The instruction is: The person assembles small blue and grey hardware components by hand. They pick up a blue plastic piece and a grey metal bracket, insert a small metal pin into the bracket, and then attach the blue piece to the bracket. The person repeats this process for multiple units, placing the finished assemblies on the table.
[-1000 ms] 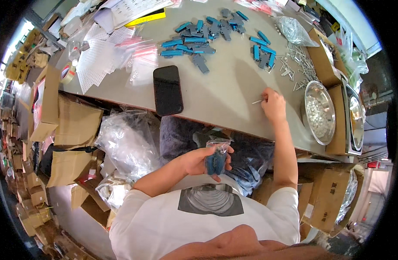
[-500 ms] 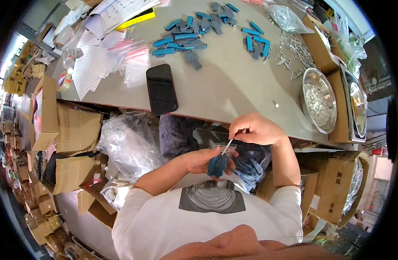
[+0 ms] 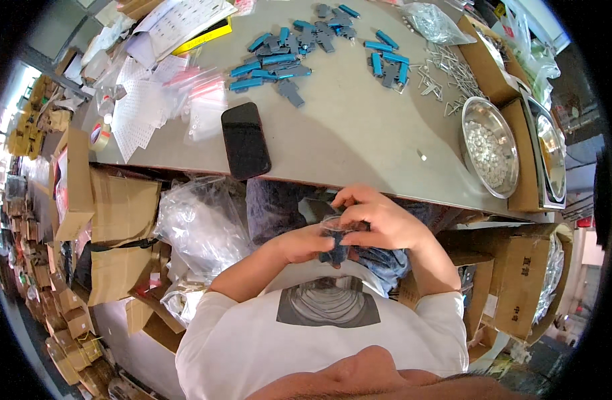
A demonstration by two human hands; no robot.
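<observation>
In front of my shirt, below the table edge, my left hand [image 3: 300, 245] grips a small clear plastic bag [image 3: 332, 253] with dark blue parts inside. My right hand [image 3: 382, 223] is closed at the bag's upper end, its thumb and fingers pressed around the plastic. Fingers cover much of the bag's opening. On the table beyond lie a group of blue and grey plastic parts [image 3: 279, 60] and a smaller group of similar blue pieces [image 3: 388, 57]. A heap of thin metal pins [image 3: 452, 73] spreads at the right.
A black phone [image 3: 246, 140] lies near the table edge. Flat zip bags [image 3: 209, 100] and perforated white sheets [image 3: 139, 110] are at the left. A steel bowl [image 3: 490, 148] of small white pieces stands at the right beside a cardboard box [image 3: 496, 67]. One white piece [image 3: 423, 157] lies apart.
My right hand has come down and left onto the bag's top. The thin pale stick it pinched is no longer visible. My left hand keeps hold of the bag.
</observation>
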